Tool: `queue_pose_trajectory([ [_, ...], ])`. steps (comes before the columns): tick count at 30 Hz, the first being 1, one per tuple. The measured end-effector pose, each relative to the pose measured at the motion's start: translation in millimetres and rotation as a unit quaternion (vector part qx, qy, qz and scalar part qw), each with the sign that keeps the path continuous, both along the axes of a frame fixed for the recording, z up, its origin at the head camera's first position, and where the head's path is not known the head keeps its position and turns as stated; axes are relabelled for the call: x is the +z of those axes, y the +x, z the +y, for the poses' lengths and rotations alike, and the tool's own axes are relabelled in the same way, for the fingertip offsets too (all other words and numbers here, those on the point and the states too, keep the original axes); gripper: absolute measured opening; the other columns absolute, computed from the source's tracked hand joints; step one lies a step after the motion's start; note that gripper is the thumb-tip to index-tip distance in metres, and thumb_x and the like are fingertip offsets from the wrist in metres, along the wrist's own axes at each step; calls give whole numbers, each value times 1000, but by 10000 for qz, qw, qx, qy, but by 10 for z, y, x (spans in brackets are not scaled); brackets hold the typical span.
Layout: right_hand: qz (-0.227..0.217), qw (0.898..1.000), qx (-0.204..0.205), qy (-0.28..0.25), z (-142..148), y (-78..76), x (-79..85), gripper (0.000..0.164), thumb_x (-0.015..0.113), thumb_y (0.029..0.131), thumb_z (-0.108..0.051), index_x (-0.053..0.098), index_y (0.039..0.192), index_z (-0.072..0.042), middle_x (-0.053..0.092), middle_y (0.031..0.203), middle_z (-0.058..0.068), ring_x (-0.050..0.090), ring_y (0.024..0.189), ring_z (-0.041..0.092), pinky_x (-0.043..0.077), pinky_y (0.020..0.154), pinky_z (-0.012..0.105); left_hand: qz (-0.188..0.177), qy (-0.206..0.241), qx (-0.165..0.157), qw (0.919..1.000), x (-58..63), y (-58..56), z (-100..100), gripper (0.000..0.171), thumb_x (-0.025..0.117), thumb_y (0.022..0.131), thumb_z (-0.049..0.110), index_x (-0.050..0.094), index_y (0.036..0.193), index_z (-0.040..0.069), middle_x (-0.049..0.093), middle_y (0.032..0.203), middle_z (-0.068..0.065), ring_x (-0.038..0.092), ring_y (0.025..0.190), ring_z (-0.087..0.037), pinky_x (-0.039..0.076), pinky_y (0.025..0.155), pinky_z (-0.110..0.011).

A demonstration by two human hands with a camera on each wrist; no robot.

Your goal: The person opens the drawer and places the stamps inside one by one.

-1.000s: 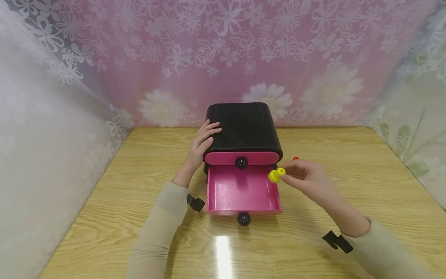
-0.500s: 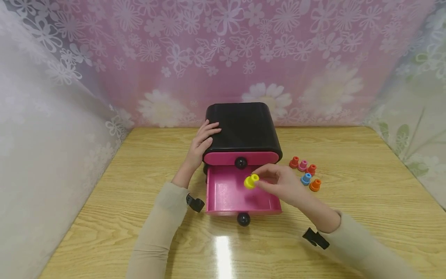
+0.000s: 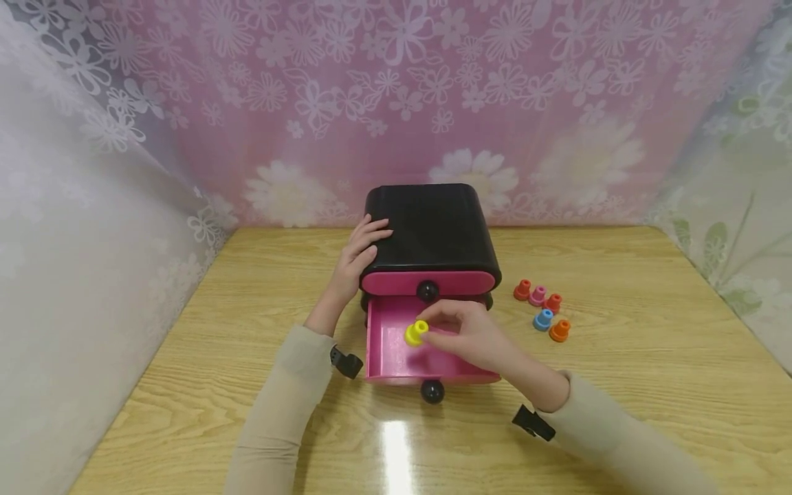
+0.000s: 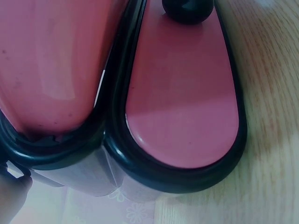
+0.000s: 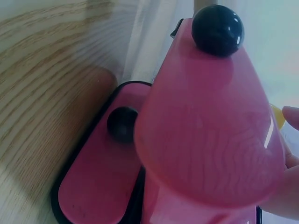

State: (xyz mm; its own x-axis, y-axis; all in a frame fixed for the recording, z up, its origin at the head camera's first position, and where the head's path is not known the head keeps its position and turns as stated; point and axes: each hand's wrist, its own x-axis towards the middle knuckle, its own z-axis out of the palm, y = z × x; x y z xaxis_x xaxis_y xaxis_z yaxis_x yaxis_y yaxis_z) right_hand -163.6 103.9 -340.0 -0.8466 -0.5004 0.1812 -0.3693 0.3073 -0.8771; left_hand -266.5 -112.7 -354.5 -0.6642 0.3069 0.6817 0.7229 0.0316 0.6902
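Observation:
A black drawer box (image 3: 430, 227) with pink drawers stands on the table. Its top drawer is closed; the drawer (image 3: 386, 357) below is pulled out. My left hand (image 3: 359, 251) rests along the box's upper left edge, fingers lying over the top. My right hand (image 3: 476, 337) pinches a small yellow hat-shaped plastic piece (image 3: 416, 333), with a wide base and hollow stem, over the pulled-out drawer. The right wrist view shows the piece (image 5: 279, 115) partly, behind the drawer front (image 5: 210, 130).
Several similar pieces stand on the wooden table (image 3: 619, 385), right of the box: a blue one (image 3: 543, 320), an orange one (image 3: 559, 331), a pink one (image 3: 537, 295) and red ones (image 3: 522, 289). A closed lower drawer (image 4: 184, 98) with a black knob shows in the left wrist view.
My right hand has carried the yellow piece leftward, from the drawer's right edge to over its middle, uncovering the coloured pieces on the table. My left hand has stayed put.

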Motion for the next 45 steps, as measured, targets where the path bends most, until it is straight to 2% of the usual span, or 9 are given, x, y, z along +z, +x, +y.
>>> queue_pose_trajectory([
  [4,36,9999,144,-62,-55,5,-4,20,68,77,-13,64,94,-4,64,88,2,60,87,13,46,83,34,44,7,9,10000,-22,-23,-3,32,36,86,-1,51,112,-14,39,128,-27,12,130,-35,6,105,-41],
  [9,114,9995,244,-167,-107,3,-12,18,67,76,-9,65,93,-3,64,87,3,60,85,14,46,82,37,115,40,26,9999,-62,-62,-6,39,38,88,16,53,112,-11,42,128,-23,14,131,-31,7,105,-40],
  [15,202,9994,265,40,-159,-4,-45,16,67,76,-9,65,91,-4,64,85,1,60,83,12,46,81,31,118,54,94,9999,-83,-72,-7,46,39,88,26,54,112,-10,43,127,-23,15,131,-29,8,104,-41],
  [22,278,9987,376,200,-196,-4,-62,16,68,75,-9,66,90,-4,64,84,1,60,82,12,46,82,28,199,98,-4,9998,-56,-57,-8,36,37,88,9,53,112,-12,42,127,-25,14,131,-30,7,105,-39],
  [27,223,9981,427,375,-216,-5,-108,14,66,76,-7,66,90,-5,64,84,-1,59,81,11,47,80,29,133,51,-29,9999,79,83,22,32,35,84,-5,49,110,-18,38,125,-32,12,129,-40,6,104,-43],
  [30,174,9978,438,476,-228,-2,-138,14,65,76,-6,66,90,-6,65,84,-1,59,81,10,47,80,30,93,14,0,10000,162,169,42,32,34,83,-6,48,108,-20,37,123,-35,11,127,-45,7,104,-43],
  [33,111,9977,461,484,-241,5,-157,14,64,76,-5,65,90,-5,64,85,0,59,81,11,47,80,32,67,-7,14,10000,198,205,47,32,34,83,-7,47,108,-21,37,123,-36,11,126,-46,7,104,-43],
  [38,8,9973,511,524,-261,9,-191,13,65,77,-5,65,90,-5,64,84,0,59,81,11,47,80,31,113,41,14,9999,161,174,41,32,34,85,-4,49,109,-18,39,123,-33,12,127,-43,7,104,-43],
  [45,126,9927,559,1057,-275,28,-208,14,67,76,-10,65,90,-9,63,83,-6,57,78,8,48,75,29,107,48,26,9999,158,168,43,31,34,84,-7,49,108,-18,39,124,-33,13,128,-42,7,105,-41],
])
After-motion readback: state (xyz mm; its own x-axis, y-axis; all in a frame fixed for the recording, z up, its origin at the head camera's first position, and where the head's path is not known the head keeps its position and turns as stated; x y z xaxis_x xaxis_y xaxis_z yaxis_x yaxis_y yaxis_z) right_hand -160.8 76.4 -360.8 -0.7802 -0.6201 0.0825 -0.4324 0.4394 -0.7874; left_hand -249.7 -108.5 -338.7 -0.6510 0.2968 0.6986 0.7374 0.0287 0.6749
